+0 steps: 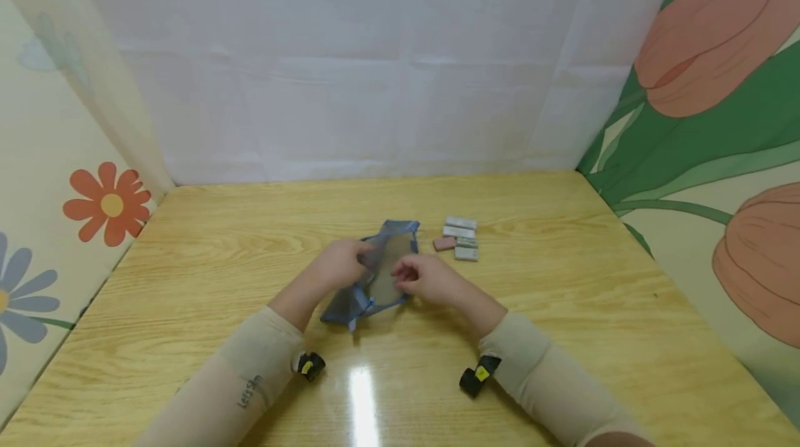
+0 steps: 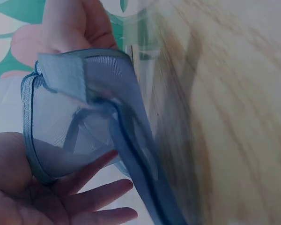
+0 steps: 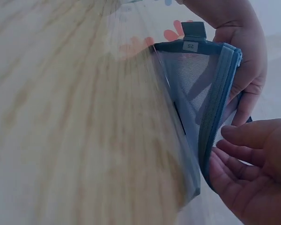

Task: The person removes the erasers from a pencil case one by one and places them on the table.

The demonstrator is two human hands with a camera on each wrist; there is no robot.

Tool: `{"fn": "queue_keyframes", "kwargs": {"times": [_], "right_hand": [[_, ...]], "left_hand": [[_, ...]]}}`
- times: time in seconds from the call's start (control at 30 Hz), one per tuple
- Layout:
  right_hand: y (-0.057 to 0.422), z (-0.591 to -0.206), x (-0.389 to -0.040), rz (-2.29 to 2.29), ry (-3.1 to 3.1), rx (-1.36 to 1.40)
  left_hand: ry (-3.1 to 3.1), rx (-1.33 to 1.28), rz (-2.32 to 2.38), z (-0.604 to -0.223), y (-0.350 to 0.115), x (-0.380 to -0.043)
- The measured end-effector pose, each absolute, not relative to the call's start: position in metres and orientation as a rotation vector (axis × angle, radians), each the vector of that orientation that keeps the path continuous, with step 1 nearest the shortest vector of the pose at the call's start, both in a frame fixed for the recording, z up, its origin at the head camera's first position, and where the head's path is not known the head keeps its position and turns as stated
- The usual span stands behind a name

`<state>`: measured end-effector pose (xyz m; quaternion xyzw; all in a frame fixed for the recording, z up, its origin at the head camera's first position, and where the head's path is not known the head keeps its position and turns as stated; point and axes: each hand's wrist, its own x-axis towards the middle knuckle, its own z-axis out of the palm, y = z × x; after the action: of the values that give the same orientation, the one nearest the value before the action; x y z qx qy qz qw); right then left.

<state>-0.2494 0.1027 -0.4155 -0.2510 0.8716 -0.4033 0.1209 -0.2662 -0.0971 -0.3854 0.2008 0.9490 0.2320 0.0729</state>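
A blue mesh zip pouch (image 1: 342, 305) lies unzipped on the table, its mouth spread wide between both hands. My left hand (image 1: 340, 263) is at its left side, fingertips over the opening. In the left wrist view, the fingers of that hand (image 2: 51, 197) are extended and spread beside the mesh wall (image 2: 107, 75). At the opposite rim is my right hand (image 1: 428, 279), fingers loosely bent with a gap to the thumb. The right wrist view has the zip edge (image 3: 215, 103) running against this hand's (image 3: 257, 164) fingers. No item shows in either hand.
Several small silver-grey rectangular blocks (image 1: 460, 232) and a pinkish one (image 1: 444, 243) lie right of the pouch on the wooden table (image 1: 219, 259). A white cloth (image 1: 375, 100) hangs behind. Flower-patterned panels (image 1: 706, 176) stand at both sides.
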Motion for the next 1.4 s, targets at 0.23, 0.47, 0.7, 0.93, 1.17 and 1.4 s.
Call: {"fn": "queue_keyframes", "kwargs": {"times": [0.23, 0.47, 0.7, 0.93, 1.17, 1.4], "right_hand": [[0.105, -0.42, -0.25, -1.014, 2.549, -0.802], [0.106, -0.422, -0.253, -0.979, 2.56, -0.794], [0.106, -0.422, -0.254, -0.98, 2.557, -0.75], [0.105, -0.421, -0.254, -1.009, 2.529, -0.692], [0.104, -0.422, -0.254, -1.03, 2.552, -0.705], [0.104, -0.422, -0.255, -1.036, 2.568, -0.691]], "left_hand": [[2.791, 0.479, 0.784, -0.378, -0.098, -0.261], [2.954, 0.583, 0.312, -0.362, -0.095, -0.25], [2.841, 0.499, 0.262, -0.364, -0.105, -0.254], [2.827, 0.656, 0.271, -0.373, -0.115, -0.263], [2.802, 0.763, 0.31, -0.381, -0.12, -0.27], [2.809, 0.705, 0.365, -0.384, -0.121, -0.274]]}}
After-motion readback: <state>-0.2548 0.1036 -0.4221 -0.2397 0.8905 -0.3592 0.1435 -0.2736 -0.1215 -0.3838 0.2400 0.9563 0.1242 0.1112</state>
